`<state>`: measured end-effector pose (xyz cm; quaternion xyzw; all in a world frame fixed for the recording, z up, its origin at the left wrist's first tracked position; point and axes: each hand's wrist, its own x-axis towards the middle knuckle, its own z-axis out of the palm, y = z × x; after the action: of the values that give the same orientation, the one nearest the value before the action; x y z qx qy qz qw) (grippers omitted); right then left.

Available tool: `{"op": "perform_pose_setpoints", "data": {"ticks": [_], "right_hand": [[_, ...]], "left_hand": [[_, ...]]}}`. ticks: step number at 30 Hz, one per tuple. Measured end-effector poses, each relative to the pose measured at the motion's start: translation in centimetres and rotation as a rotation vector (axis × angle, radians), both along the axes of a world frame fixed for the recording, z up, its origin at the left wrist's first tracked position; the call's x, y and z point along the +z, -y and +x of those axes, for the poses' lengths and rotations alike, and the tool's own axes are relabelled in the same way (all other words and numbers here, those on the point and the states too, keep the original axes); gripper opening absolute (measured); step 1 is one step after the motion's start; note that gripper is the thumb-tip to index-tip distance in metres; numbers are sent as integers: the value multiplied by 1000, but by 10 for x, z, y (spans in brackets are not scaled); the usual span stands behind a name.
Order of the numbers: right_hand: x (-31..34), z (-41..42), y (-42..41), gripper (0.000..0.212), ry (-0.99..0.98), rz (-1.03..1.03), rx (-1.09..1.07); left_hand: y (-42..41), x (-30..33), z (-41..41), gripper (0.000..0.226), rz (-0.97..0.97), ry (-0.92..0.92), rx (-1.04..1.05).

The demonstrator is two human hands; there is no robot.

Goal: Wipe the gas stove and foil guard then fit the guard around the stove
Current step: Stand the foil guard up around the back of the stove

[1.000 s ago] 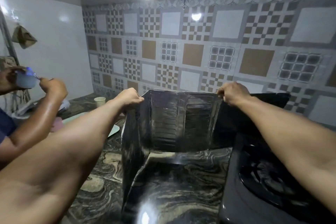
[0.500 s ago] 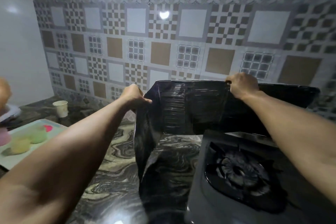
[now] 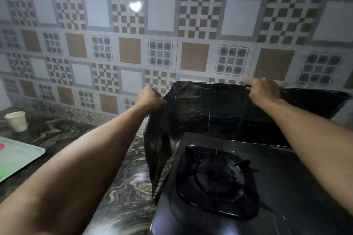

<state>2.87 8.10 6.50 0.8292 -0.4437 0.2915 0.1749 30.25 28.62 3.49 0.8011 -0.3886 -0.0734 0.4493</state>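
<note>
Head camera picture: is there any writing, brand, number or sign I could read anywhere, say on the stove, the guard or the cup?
None can be read.
Black gas stove: no brand or label shows.
Dark foil guard, gripped by the left hand and right hand: only creases and glare.
White paper cup: plain.
Patterned wall tiles: shapes only, no letters.

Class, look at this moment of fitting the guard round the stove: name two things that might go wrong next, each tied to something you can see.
1. Both hands, left hand and right hand, pinch the thin foil guard at its top edge; it may crumple or tear.
2. The guard's left panel hangs bent beside the stove; it could catch on the stove's corner.
</note>
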Motion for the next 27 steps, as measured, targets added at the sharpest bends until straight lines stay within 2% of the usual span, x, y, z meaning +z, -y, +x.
{"op": "perform_pose_setpoints", "data": {"ticks": [5,10,16,22,27], "right_hand": [[-12,-26,24,22,8,48,-31],[-30,-43,38,20,2,96,-57],[-51,-48,53,17,-53,246,-73],[-60,-40,62,20,-22,267,-99],[-65,-31,68,34,-38,331,-70]], "left_hand": [[30,-8,-16,18,-30,-57,-21],[47,-14,-30,18,-5,-36,-40],[60,-22,-37,14,50,-41,-26],[64,-24,-38,10,145,-211,-90],[51,-26,-31,13,270,-361,-173]]}}
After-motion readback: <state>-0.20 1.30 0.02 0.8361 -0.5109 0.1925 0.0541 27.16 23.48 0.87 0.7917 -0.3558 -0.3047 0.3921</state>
